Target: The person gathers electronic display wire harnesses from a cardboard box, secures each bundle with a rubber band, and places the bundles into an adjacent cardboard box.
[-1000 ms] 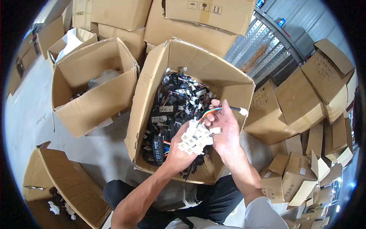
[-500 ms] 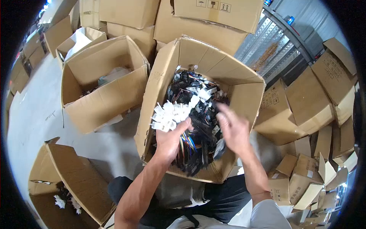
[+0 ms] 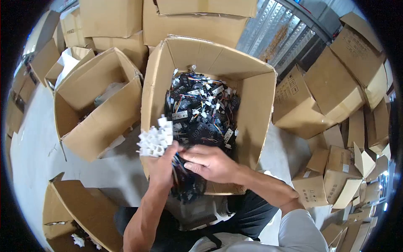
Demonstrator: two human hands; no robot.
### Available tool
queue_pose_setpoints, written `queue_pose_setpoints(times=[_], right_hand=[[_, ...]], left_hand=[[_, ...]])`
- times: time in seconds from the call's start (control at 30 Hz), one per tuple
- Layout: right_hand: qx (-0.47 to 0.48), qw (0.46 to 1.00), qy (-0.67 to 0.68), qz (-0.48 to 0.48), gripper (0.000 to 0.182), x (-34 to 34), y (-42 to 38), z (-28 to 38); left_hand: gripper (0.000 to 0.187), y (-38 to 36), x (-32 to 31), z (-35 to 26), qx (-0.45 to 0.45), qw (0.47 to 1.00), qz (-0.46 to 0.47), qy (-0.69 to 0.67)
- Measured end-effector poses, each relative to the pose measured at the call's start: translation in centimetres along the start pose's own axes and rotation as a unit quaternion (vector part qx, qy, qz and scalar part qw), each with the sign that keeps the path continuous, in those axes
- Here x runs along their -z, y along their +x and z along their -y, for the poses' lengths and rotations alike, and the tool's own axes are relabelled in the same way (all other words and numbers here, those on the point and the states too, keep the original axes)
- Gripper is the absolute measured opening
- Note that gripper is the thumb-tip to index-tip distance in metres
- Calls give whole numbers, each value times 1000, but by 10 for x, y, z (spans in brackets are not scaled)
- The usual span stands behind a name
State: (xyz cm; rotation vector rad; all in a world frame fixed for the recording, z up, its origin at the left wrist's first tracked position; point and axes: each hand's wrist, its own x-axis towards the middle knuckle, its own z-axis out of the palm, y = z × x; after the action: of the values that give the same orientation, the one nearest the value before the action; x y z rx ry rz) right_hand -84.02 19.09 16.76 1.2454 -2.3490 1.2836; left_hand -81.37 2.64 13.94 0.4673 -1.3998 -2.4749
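Note:
My left hand (image 3: 161, 166) is closed round a bundle of wired parts, over the near left edge of the large cardboard box (image 3: 210, 189). White connectors (image 3: 155, 140) stick up above my left thumb, and coloured wires with dark pieces hang below. My right hand (image 3: 210, 164) is at the bundle's right side, its fingers bent together against the wires; what they hold, if anything, is hidden. Inside the box lies a heap of black display boards (image 3: 201, 130) with wires and small white plugs.
An open box (image 3: 100, 126) with a bit of plastic stands at the left. Another open box (image 3: 84, 201) is at the lower left. Stacked cartons (image 3: 109, 19) line the back; more cartons (image 3: 331, 84) are at the right. A ribbed metal panel (image 3: 273, 33) stands behind.
My right hand has come in from the right and now meets the bundle beside my left hand. The view has shifted, and more of the heap shows.

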Motion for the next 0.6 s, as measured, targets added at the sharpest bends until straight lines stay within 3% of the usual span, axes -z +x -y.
queue_pose_setpoints(times=[0.07, 0.13, 0.2, 0.27, 0.33, 0.37, 0.47, 0.6], right_hand=[[-38, 997, 65, 31, 21, 28, 10, -17], [-188, 975, 32, -110, 20, 45, 18, -57], [-314, 930, -41, -186, 19, 59, 25, -115], [-353, 912, -161, -131, 24, 56, 3, -192], [-442, 878, -185, 18, 51, 42, -15, -240], [-458, 861, -216, 47, 66, 30, -18, -241], [-447, 863, -236, 7, 76, -6, -24, -268], [-454, 856, -234, -80, 62, -33, -26, -279]], left_hand=[[25, 3, 6, -12, 17, 1000, 11, 24], [25, -2, 3, -32, 10, 996, 65, 53], [28, -13, -2, -40, -6, 992, 92, 81], [31, -21, -9, -41, 22, 991, 124, 46], [30, -21, -10, -35, 27, 987, 149, 43], [28, -21, -11, -34, 38, 988, 141, 54], [29, -15, -7, -18, 51, 989, 137, 34], [31, -12, -8, -22, 14, 991, 119, 60]])
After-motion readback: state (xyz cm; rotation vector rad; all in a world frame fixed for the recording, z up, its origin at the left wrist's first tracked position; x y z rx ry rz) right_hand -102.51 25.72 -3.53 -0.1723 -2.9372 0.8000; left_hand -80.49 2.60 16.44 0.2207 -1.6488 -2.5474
